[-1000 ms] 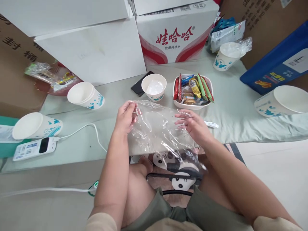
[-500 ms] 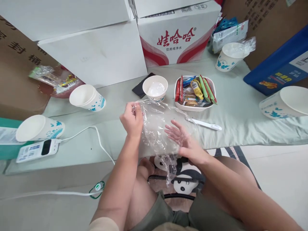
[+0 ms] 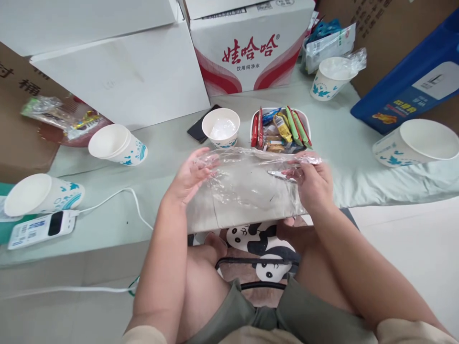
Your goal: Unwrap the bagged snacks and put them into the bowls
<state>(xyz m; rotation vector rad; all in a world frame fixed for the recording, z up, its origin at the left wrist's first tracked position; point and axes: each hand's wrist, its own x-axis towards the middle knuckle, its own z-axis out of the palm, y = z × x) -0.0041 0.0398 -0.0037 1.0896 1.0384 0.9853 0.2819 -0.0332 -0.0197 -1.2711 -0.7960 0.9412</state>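
Observation:
A thin, crinkled clear plastic film (image 3: 244, 184) stretches between my two hands above the front of the table; whether it is a bag or a single sheet I cannot tell. At its left end my left hand (image 3: 191, 177) holds the edge, fingers loosely curled and partly under the film. My right hand (image 3: 315, 181) pinches the opposite end between thumb and fingers. Behind the film lies a white-handled cutter (image 3: 281, 176), partly covered by my right hand. Just beyond my hands stand a paper bowl (image 3: 221, 126) with clear plastic inside and a white tub (image 3: 306, 119) of wrapped snacks.
Paper cups (image 3: 118, 143) stand at left near a white power bank (image 3: 41, 229) with a cable. A dark phone (image 3: 201, 125) lies behind the bowl. White cartons (image 3: 251, 57) line the back. At right are a large paper cup (image 3: 412, 143) and a blue box (image 3: 405, 91).
My right hand has moved right and up and now grips the film, which is spread wide. My left hand has loosened from a fist. The film's hanging end has lifted from over my lap.

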